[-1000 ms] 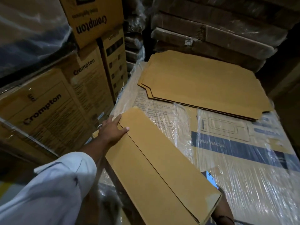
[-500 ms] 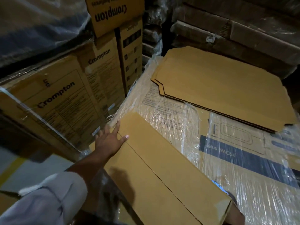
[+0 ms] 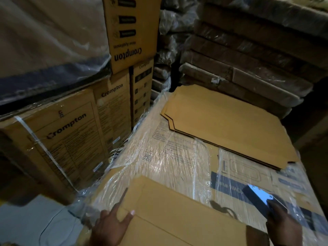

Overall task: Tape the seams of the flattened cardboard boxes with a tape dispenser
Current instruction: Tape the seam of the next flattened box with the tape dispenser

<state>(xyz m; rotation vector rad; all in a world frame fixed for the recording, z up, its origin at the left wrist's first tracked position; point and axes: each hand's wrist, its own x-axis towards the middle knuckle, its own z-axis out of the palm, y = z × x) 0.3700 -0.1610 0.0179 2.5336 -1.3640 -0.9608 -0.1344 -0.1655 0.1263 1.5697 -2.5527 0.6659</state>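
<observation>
A flattened brown cardboard box (image 3: 177, 213) lies at the bottom of the view on a plastic-wrapped pallet load (image 3: 170, 157). A seam runs along it. My left hand (image 3: 111, 226) rests flat on its left end, fingers spread. My right hand (image 3: 282, 226) at the lower right grips a dark tape dispenser (image 3: 260, 197) with a shiny blue-lit face, held just past the box's right edge. A stack of flattened boxes (image 3: 229, 125) lies farther back on the same load.
Printed Crompton cartons (image 3: 71, 139) are stacked close on the left, with a wrapped load (image 3: 44, 41) above them. Wrapped bundles of flat cardboard (image 3: 248, 59) are piled at the back right. A strip of grey floor (image 3: 35, 224) shows at the lower left.
The view has swung upward, so the near box and both hands now sit at the bottom edge. The tape dispenser in my right hand has come up into plain sight.
</observation>
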